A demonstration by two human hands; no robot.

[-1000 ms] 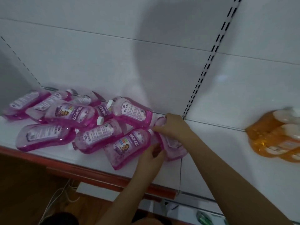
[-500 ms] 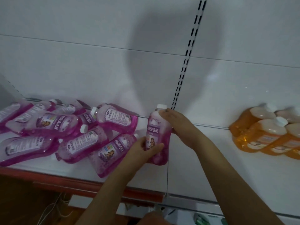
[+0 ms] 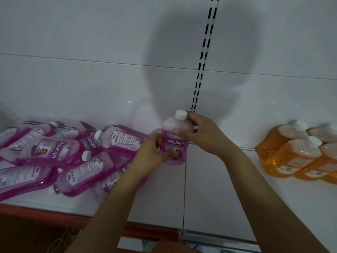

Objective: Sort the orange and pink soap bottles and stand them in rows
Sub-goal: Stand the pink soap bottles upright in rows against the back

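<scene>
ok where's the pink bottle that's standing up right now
In the head view the upright pink bottle is mid-shelf, gripped by the left hand and right hand, just right of the lying pink bottles, below the slotted upright.

Left hand (image 3: 155, 150): bare, no glove, no ring or watch in sight.
Right hand (image 3: 204, 136): bare too, nothing on the fingers or wrist.
Left forearm (image 3: 116, 201): uncovered all the way down to the bottom edge of the picture, no sleeve showing.
Right forearm (image 3: 259, 194): uncovered as well, long and slim, running off the lower right corner with no cuff, no band, no markings.
</scene>
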